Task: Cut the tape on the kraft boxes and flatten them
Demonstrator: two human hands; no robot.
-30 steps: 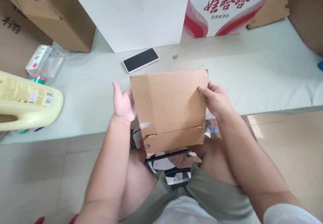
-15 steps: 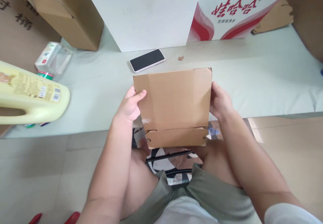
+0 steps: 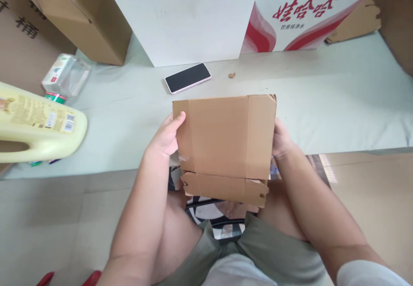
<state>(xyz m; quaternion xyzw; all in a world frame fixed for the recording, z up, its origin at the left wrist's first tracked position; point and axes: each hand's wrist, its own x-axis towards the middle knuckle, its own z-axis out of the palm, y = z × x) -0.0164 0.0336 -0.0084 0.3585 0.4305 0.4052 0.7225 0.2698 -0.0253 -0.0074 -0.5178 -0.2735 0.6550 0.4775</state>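
Observation:
A folded brown cardboard box (image 3: 222, 135), pressed nearly flat with crease lines and a notched flap along its lower edge, is held up over my lap. My left hand (image 3: 166, 135) grips its left edge, the thumb on the front face and the fingers behind. At the right edge, my right hand (image 3: 281, 137) holds the box from the side and behind, its fingers mostly hidden by the cardboard. Just beyond the box a phone (image 3: 188, 78) lies screen up with a dark screen, and a small brown scrap (image 3: 231, 75) is to its right.
A pale green cloth (image 3: 338, 101) covers the surface ahead. Large white box (image 3: 183, 19) and red-and-white carton (image 3: 293, 19) stand at the back. On the left are a yellow jug (image 3: 48, 127), a clear plastic container (image 3: 67, 75) and an open cardboard box (image 3: 87, 23).
My left hand, open beside the box a second ago, now grips its left edge. The right thumb has left the front face, and the right part of the box has turned out with its creases showing.

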